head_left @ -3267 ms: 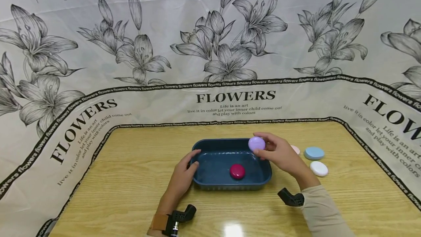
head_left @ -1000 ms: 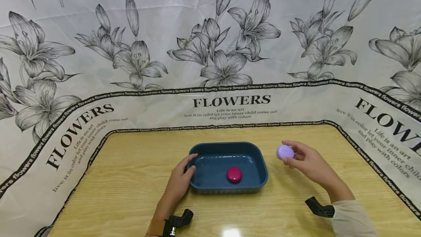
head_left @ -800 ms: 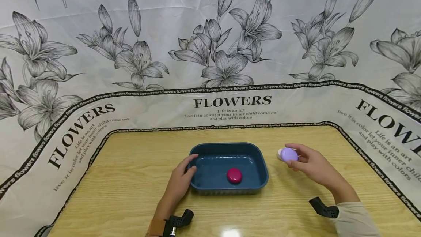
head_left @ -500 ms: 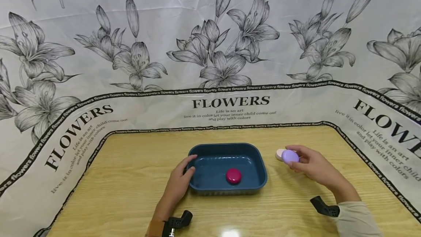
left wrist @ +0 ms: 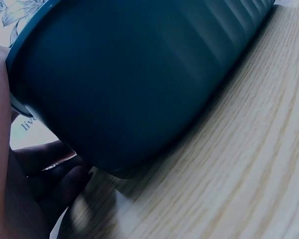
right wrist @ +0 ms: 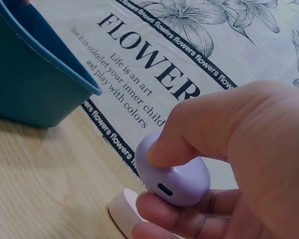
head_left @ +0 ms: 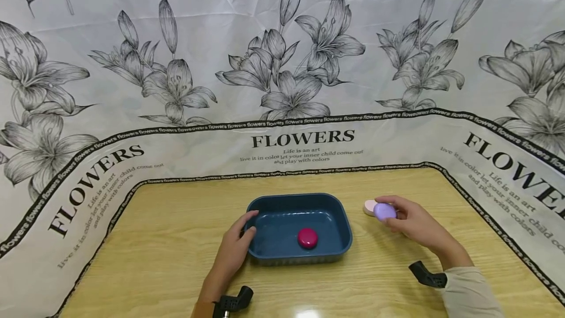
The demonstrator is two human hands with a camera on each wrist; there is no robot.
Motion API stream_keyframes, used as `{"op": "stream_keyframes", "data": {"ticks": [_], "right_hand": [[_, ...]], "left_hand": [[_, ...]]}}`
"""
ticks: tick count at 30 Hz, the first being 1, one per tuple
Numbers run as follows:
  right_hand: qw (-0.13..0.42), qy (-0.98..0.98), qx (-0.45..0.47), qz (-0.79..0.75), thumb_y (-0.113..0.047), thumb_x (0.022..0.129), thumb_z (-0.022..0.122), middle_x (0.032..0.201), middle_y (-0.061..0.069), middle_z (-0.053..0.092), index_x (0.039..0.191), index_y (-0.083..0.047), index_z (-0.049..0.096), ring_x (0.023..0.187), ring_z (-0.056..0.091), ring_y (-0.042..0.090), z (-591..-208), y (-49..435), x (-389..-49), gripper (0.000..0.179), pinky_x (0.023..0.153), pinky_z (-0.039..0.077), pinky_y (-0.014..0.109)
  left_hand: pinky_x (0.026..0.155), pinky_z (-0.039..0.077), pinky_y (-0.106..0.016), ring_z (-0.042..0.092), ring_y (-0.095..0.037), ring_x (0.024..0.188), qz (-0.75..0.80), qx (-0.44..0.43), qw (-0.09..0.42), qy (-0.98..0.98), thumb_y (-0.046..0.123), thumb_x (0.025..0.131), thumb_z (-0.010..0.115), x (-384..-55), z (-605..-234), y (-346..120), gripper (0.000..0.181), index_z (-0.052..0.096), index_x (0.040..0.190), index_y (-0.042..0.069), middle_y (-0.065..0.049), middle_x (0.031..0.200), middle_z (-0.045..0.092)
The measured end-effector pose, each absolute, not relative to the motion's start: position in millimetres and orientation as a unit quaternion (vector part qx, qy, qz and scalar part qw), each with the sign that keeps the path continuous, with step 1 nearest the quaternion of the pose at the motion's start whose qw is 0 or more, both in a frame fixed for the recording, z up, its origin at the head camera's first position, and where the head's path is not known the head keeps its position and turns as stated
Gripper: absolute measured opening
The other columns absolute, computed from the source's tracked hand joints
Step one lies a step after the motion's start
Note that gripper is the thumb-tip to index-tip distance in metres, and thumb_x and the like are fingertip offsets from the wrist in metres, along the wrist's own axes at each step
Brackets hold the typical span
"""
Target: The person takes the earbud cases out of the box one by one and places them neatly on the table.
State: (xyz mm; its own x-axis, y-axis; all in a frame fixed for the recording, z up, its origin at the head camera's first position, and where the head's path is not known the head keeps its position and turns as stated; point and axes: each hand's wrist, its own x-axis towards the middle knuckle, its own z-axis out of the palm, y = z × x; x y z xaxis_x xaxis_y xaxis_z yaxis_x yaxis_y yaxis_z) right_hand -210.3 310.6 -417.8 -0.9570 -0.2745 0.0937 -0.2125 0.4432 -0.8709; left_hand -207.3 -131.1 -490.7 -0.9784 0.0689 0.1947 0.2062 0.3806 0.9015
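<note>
My right hand (head_left: 410,220) pinches a round purple earbud case (head_left: 385,211) between thumb and fingers. A small charging port shows on its side in the right wrist view. Right at it, a pale pink earbud case (head_left: 370,207) lies on the table, partly covered by the purple one. My left hand (head_left: 234,247) grips the left end of a dark blue plastic bin (head_left: 346,232): thumb and index finger over the rim, other fingers against the outer wall in the left wrist view. Inside the bin, a glossy magenta earbud case (head_left: 307,238) sits right of the middle.
The wood-grain table (head_left: 167,254) is enclosed at the back and sides by a hanging cloth (head_left: 309,141) with printed lilies and lettering. Each wrist carries a black camera mount (head_left: 427,275). Table surface behind my right hand is hidden.
My right hand has carried the purple earbud case from over the bin to the right, then lowered it beside the pink one. Blue and white cases seen earlier are now out of sight. Left hand stays.
</note>
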Motion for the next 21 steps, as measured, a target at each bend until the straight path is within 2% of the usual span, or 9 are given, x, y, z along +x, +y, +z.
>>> {"op": "stream_keyframes", "data": {"ticks": [8,16,21], "right_hand": [[0.038,0.846,-0.158,-0.508,0.006,0.089,0.06,0.122,0.03,0.051,0.138,0.009,0.048,0.083,0.058,0.016,-419.6,310.7,-210.3,0.05,0.062,0.054,0.032],[0.039,0.861,-0.148,-0.486,0.003,0.089,0.068,0.121,0.028,0.053,0.136,0.006,0.05,0.091,0.058,0.018,-422.8,314.1,-210.1,0.051,0.068,0.053,0.028],[0.056,0.862,-0.14,-0.483,0.004,0.088,0.069,0.119,0.028,0.052,0.137,0.007,0.047,0.088,0.057,0.02,-423.9,314.7,-211.5,0.053,0.065,0.052,0.029]], "left_hand": [[0.115,0.031,-0.052,0.037,-0.02,0.143,-0.548,-0.085,0.057,-0.83,0.022,0.103,0.054,-209.0,-488.4,-131.6,0.039,0.057,0.142,0.03,0.005,0.151,0.047],[0.114,0.032,-0.055,0.038,-0.024,0.143,-0.546,-0.097,0.061,-0.83,0.02,0.103,0.055,-207.9,-490.0,-131.3,0.04,0.057,0.143,0.026,0.001,0.151,0.047],[0.114,0.031,-0.055,0.037,-0.024,0.144,-0.55,-0.093,0.059,-0.828,0.02,0.103,0.054,-208.9,-489.3,-131.8,0.04,0.057,0.143,0.027,0.001,0.151,0.047]]}}
